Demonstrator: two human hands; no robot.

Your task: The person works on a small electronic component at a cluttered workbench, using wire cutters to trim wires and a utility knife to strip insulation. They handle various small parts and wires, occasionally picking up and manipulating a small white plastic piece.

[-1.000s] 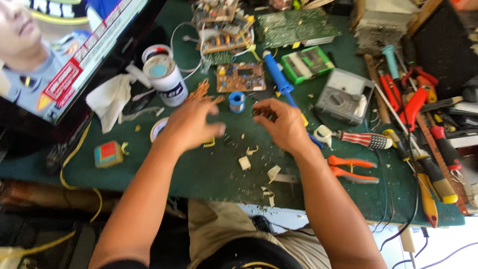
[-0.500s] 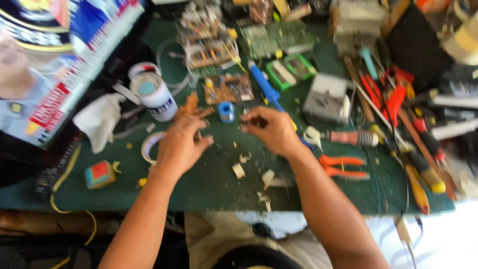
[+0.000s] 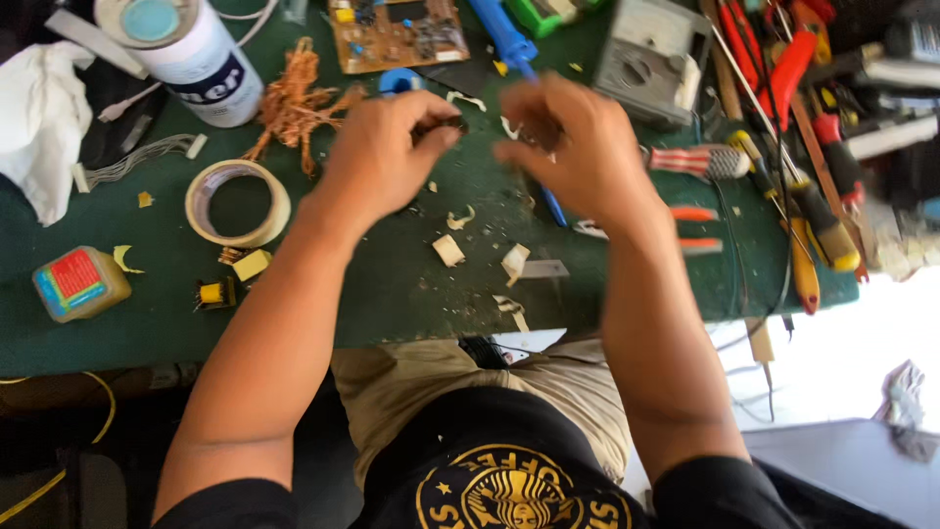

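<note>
Hands meet above the green felt worktop [image 3: 392, 294]: left hand [image 3: 377, 157] pinches a small dark part [image 3: 446, 125] at fingertips; right hand [image 3: 573, 147] curled, contents unclear. Bare mat lies nearer; tangled copper wire [image 3: 294, 98] lies left.

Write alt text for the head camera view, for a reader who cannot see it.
Two bare hands, left hand and right hand, pinch a small dark part between their fingers above a green workbench. Around them lie a roll of tape, tangled copper wire, a circuit board and screwdrivers.
</note>
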